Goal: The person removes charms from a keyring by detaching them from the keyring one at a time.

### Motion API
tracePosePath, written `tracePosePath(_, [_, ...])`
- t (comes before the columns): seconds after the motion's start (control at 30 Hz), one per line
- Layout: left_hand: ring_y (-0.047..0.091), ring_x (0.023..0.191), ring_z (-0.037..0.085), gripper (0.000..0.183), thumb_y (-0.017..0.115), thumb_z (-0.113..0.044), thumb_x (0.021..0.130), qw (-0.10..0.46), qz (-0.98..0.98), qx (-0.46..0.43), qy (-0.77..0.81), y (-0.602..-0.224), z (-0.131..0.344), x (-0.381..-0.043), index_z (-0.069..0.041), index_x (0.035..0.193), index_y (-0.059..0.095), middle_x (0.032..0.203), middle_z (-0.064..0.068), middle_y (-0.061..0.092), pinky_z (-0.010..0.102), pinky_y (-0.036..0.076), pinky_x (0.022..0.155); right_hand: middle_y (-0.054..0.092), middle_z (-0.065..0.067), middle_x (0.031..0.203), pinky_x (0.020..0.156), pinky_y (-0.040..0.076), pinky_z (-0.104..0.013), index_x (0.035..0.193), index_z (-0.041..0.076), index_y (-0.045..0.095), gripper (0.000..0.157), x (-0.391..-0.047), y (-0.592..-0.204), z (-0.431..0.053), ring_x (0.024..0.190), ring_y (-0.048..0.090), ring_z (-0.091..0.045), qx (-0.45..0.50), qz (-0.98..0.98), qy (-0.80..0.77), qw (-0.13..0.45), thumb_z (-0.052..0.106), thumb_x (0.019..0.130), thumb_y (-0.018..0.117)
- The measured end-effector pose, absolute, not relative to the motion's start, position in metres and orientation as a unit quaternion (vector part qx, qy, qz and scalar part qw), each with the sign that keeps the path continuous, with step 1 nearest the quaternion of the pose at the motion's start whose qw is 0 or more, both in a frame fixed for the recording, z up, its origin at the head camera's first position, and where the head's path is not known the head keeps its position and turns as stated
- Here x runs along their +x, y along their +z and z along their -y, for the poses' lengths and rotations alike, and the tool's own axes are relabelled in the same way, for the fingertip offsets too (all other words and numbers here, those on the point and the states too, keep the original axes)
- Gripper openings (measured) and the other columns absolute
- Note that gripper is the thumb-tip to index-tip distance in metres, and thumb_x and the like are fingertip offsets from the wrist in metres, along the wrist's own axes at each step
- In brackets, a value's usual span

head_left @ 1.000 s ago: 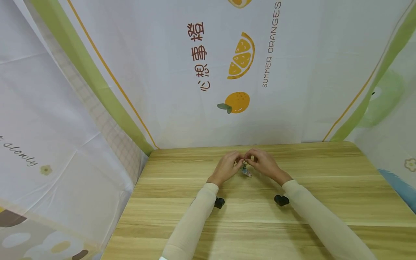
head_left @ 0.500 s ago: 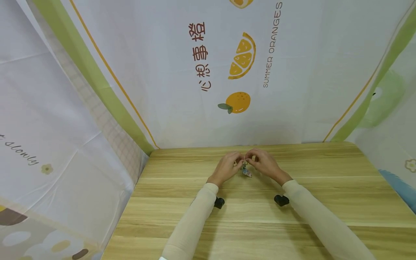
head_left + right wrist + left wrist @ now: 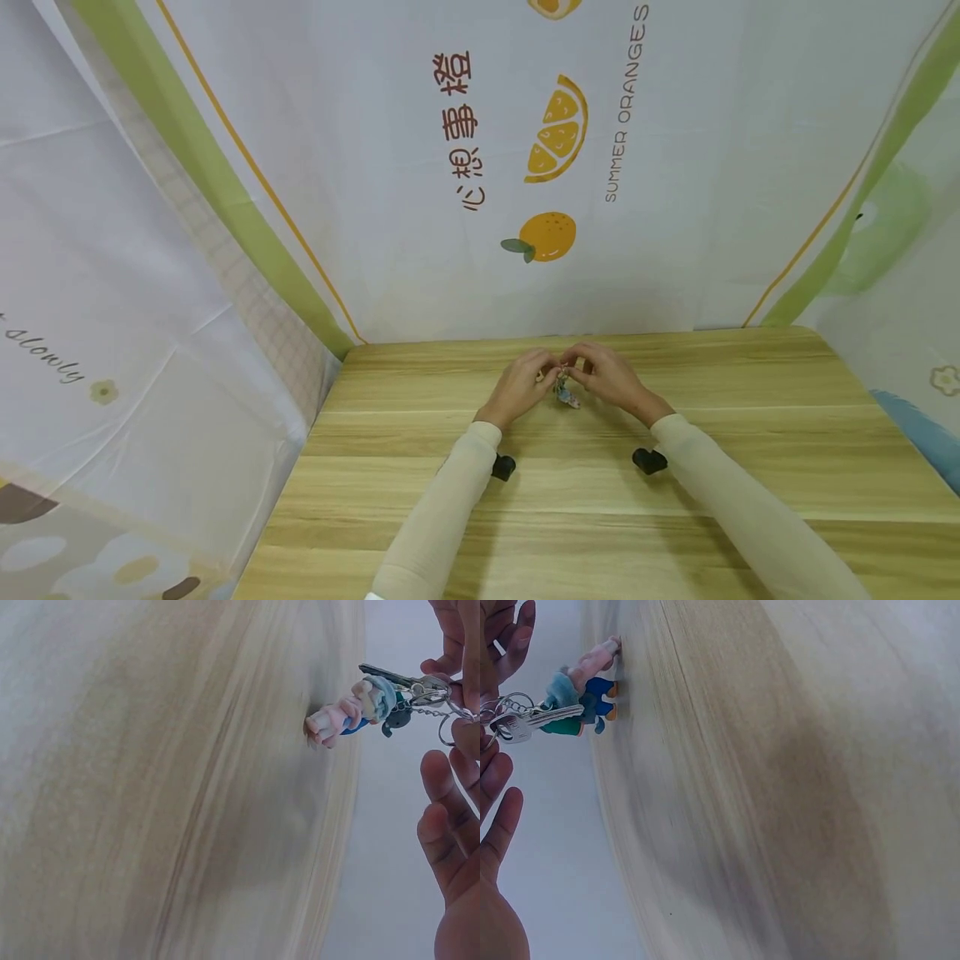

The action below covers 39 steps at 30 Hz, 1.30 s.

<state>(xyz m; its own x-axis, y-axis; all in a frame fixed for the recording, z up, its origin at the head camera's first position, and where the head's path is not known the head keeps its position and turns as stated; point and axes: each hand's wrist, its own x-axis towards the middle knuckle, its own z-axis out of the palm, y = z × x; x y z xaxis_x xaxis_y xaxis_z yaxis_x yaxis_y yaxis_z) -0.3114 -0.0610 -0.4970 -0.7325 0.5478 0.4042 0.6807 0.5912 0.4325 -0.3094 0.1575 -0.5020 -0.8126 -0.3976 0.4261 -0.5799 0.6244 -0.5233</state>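
Over the far part of the table, my left hand (image 3: 519, 387) and right hand (image 3: 613, 382) meet fingertip to fingertip at a metal key ring (image 3: 448, 729). Each pinches it with thumb and fingers; the exact contact is partly hidden. From the ring hang a silver key (image 3: 555, 715) and small figurine charms on a short chain. One charm has a pink body (image 3: 592, 661) and pale blue top; another shows blue legs (image 3: 601, 688) with orange feet. In the right wrist view, the pink figurine (image 3: 336, 720) points down toward the wooden tabletop, close to it or touching.
The wood-grain table (image 3: 570, 533) spreads out below both forearms. Behind it hangs a white cloth (image 3: 360, 167) printed with oranges and lettering, and more cloth encloses the sides. Black wrist devices (image 3: 649, 462) show under the cream sleeves.
Both hands keep nearly the same place, fingertips together. The ring and its charms have shifted only slightly between the fingers.
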Motion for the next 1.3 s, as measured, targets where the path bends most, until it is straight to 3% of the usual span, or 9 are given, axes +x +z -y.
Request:
tracePosePath(0.67, [0.069, 0.101, 0.015, 0.016, 0.063, -0.019, 0.109, 0.108, 0.887, -0.345, -0.288, -0.4945, 0.0617, -0.3112, -0.012, 0.119, 0.073, 0.117, 0.003, 0.073, 0.028, 0.059, 0.088, 0.074, 0.000, 0.099, 0.063, 0.052, -0.026, 0.104, 0.016, 0.077, 0.008, -0.3133, -0.5022, -0.1577, 0.070, 0.061, -0.006, 0.298, 0.883, 0.325, 0.160, 0.013, 0.097, 0.080])
tracePosePath(1.3, [0.066, 0.100, 0.015, 0.010, 0.064, -0.017, 0.109, 0.105, 0.885, -0.346, -0.292, -0.4951, 0.0631, -0.3069, -0.013, 0.112, 0.072, 0.110, 0.001, 0.072, 0.030, 0.058, 0.087, 0.075, -0.003, 0.099, 0.060, 0.050, -0.027, 0.107, 0.013, 0.078, 0.007, -0.3105, -0.5033, -0.1632, 0.068, 0.058, -0.007, 0.248, 0.895, 0.349, 0.129, 0.016, 0.102, 0.074])
